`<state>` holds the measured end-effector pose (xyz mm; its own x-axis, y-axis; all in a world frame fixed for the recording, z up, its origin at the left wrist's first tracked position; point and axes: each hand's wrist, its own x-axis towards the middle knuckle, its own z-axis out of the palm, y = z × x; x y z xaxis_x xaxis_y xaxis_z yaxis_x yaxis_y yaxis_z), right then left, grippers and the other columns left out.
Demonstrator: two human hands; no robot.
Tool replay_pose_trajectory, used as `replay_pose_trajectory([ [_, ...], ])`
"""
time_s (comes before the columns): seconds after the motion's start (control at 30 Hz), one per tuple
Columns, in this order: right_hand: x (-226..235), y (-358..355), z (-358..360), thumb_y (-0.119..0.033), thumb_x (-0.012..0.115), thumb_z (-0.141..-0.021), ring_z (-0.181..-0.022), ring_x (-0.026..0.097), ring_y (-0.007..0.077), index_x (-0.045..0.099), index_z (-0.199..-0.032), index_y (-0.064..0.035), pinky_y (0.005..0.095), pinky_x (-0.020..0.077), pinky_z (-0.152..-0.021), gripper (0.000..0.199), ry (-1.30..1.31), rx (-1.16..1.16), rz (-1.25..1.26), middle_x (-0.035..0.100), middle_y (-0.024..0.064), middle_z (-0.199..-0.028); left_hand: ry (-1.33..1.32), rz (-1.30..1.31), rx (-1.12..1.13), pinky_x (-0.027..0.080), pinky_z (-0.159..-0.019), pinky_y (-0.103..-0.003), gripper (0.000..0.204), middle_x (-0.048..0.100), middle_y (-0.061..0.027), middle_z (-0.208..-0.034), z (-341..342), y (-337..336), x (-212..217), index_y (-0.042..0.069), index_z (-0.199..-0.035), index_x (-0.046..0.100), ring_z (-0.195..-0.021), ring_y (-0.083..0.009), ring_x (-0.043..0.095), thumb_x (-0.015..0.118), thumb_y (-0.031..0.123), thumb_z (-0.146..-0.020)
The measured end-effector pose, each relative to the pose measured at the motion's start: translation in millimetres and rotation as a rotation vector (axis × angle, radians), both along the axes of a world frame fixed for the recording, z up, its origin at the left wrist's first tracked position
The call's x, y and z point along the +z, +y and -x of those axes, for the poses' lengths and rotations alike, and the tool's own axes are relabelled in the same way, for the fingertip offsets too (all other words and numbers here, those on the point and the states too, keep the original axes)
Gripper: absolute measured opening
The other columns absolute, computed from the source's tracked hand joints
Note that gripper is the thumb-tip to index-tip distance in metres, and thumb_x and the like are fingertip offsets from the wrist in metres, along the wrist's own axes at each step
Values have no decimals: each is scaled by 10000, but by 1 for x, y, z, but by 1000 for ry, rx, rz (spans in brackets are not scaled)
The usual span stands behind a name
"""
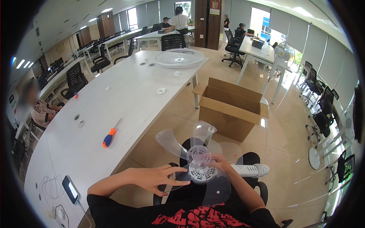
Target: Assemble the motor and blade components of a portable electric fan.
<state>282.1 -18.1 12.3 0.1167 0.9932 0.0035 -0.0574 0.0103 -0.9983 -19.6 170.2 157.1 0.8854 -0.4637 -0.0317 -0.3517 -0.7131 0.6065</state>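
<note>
**Inspector:** Where the person sits beside the long white table (125,98), both hands work over the lap on a clear plastic fan blade (199,155); it sits on a white motor housing (201,174), whose white neck (253,170) runs off to the person's right.

**Clerk:** State of the hands?

**Inspector:** The left hand (156,178) is spread wide, fingers (178,183) reaching under a lower blade and touching the housing's edge; it grips nothing that I can see. The right hand (221,162) lies against the hub, largely masked by the clear blades; whether it pinches the hub I cannot tell.

**Clerk:** Anything else obscured?

**Inspector:** The lower housing is hidden by the blades and the black shirt; the chair below shows only in part.

**Clerk:** On the table?

**Inspector:** An orange-and-blue screwdriver (111,133) near the edge; a phone (71,189) on a cable at the near end; a white nut (161,91) and a round fan guard (178,58) far off. An open cardboard box (230,108) stands on the floor; its contents are out of sight.
</note>
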Motion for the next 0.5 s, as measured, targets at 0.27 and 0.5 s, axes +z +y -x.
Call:
replay_pose_trajectory([
  [0.27,-4,-3,-3,-114,783,-949,-1247,650,191,679,-1413,15,351,489,-1098,493,113,18,-165,717,107,-1358,-48,-39,-1,459,-1071,-438,849,271,-171,-1680,-1,-3,11,320,-1665,434,-1119,-302,506,820,217,-915],
  [0.5,-18,-9,-12,-79,776,-940,-1295,632,212,681,-1408,25,375,465,-1138,488,190,77,-207,697,122,-1399,-57,-29,-9,457,-1065,-438,842,274,-168,-1680,0,-9,17,292,-1672,424,-1103,-300,511,815,242,-928],
])
